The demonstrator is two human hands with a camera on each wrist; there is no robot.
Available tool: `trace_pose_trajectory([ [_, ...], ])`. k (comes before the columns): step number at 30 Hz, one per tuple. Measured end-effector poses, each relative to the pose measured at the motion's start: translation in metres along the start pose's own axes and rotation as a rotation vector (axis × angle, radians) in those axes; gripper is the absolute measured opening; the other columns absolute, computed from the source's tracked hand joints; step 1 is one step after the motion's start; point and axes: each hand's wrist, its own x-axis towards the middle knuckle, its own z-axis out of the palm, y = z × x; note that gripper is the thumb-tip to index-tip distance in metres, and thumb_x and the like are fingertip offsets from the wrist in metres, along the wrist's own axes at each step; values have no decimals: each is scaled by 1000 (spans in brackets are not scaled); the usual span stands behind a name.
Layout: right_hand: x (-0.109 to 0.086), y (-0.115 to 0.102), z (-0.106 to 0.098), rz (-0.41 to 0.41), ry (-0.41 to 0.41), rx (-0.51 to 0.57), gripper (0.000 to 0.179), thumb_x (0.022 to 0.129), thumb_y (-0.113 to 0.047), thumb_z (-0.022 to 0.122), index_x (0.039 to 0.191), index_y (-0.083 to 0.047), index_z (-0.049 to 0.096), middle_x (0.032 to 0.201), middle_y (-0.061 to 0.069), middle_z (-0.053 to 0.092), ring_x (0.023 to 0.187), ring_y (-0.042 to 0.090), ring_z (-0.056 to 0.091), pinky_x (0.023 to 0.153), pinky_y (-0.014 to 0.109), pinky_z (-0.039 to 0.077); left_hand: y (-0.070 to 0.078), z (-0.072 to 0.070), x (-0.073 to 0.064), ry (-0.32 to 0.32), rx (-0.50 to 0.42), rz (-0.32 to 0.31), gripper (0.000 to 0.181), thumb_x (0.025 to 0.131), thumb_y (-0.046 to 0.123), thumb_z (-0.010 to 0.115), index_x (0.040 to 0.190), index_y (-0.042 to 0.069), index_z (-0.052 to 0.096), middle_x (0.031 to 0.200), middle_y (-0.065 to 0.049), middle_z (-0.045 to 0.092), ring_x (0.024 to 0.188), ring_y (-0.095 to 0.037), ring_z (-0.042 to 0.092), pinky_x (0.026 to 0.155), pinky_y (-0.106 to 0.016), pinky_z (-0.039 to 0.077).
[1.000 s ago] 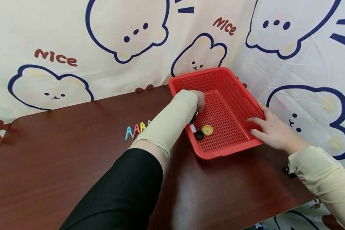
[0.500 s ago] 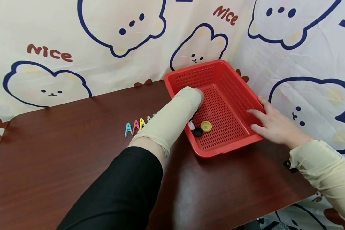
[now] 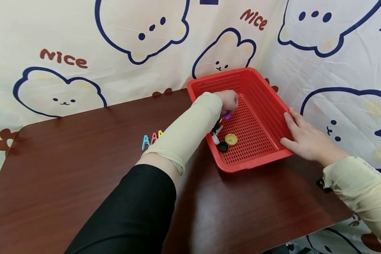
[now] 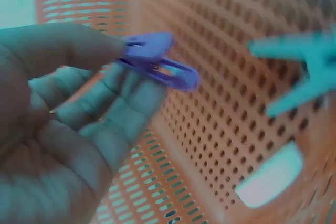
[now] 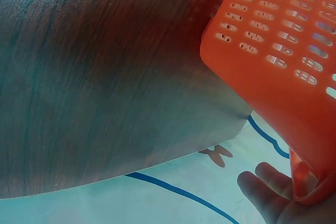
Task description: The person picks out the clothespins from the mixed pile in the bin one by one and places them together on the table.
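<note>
My left hand (image 3: 230, 100) is inside the red plastic basket (image 3: 257, 163), near its left side. In the left wrist view its thumb and fingers pinch a purple clothespin (image 4: 152, 51), raised off the perforated basket floor. Another clothespin (image 4: 310, 69) and a white piece (image 4: 270, 174) lie beyond the hand. A yellow round lid (image 3: 231, 139) and a black round cap (image 3: 223, 146) sit at the basket's near left corner. My right hand (image 3: 311, 141) grips the right rim, thumb to the inside and fingers outside; in the right wrist view fingers (image 5: 265, 184) show beneath the rim.
Blue (image 3: 145, 142), pink (image 3: 153, 138) and yellow (image 3: 160, 133) clothespins stand in a row on the brown table (image 3: 82, 169), partly behind the left forearm. A patterned curtain (image 3: 127, 81) borders the table at the back and right.
The left hand has lifted inside the basket and moved slightly right, and the purple clothespin has come into sight. The right hand has stayed at the rim, its fingers slightly shifted.
</note>
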Motion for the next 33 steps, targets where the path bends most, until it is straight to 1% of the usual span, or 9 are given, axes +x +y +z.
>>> trace_pose_trajectory([
  [2, -1, 0, 0, 1, -1, 3, 84, 103, -32, 50, 161, 5, 1, 167, 30, -1, 144, 55, 22, 104, 73, 35, 0, -10, 8, -41, -235, -27, 14, 102, -6, 51, 91, 3, 52, 85, -7, 54, 66, -15, 57, 71, -26, 55],
  [4, -1, 1, 1, -3, -2, 2, 84, 104, -32, 50, 161, 5, 2, 167, 31, -2, 144, 56, 21, 105, 73, 34, -6, -15, 10, -50, -465, 10, 8, 101, -9, 54, 107, -4, 55, 97, -12, 56, 79, -22, 61, 86, -36, 57],
  [5, -1, 2, 1, -7, -2, 2, 83, 104, -32, 49, 161, 5, 3, 166, 31, -2, 144, 56, 21, 105, 73, 33, -9, -15, 10, -38, -560, 31, 11, 101, -9, 55, 111, -6, 56, 99, -14, 57, 81, -24, 62, 88, -37, 57],
  [8, -1, 4, 2, -15, -5, 1, 82, 104, -32, 50, 161, 5, 6, 166, 32, -1, 144, 57, 21, 105, 74, 33, -21, -14, 3, -19, -778, 121, 19, 103, -8, 51, 121, -8, 56, 106, -15, 59, 86, -23, 59, 85, -32, 54],
  [13, -3, 5, 3, -23, -6, 4, 82, 104, -33, 50, 162, 3, 6, 165, 32, -1, 140, 58, 24, 102, 75, 35, -35, -12, -10, 0, -1077, 205, 19, 106, -7, 45, 120, -5, 59, 109, -15, 65, 90, -22, 62, 75, -25, 53],
  [19, 1, -1, 2, -38, 2, 0, 83, 103, -34, 53, 163, 1, 7, 166, 31, -1, 139, 58, 25, 100, 76, 36, -61, -4, -40, 42, -1351, 324, 31, 106, -11, 41, 134, -11, 53, 107, -15, 66, 90, -22, 65, 74, -23, 55],
  [25, 4, -8, -1, -42, -2, 6, 85, 104, -34, 52, 162, 1, 3, 166, 31, -3, 141, 57, 23, 100, 76, 37, -99, 7, -73, 176, -1600, 383, 28, 106, -10, 36, 120, -7, 60, 108, -17, 64, 88, -23, 65, 76, -26, 55],
  [28, 0, -7, -1, -37, 0, 15, 88, 104, -33, 52, 160, 4, -4, 166, 31, -5, 146, 56, 16, 104, 76, 32, -110, 11, -84, 246, -1671, 391, 28, 106, -9, 38, 115, -4, 64, 113, -17, 61, 94, -23, 63, 82, -30, 55],
  [33, -4, -4, 2, -21, 1, 36, 94, 104, -34, 53, 157, 8, -12, 165, 34, -10, 150, 55, 7, 105, 77, 28, -122, 17, -94, 297, -1722, 363, 26, 107, -6, 39, 114, -3, 64, 114, -16, 59, 98, -24, 60, 84, -32, 54],
])
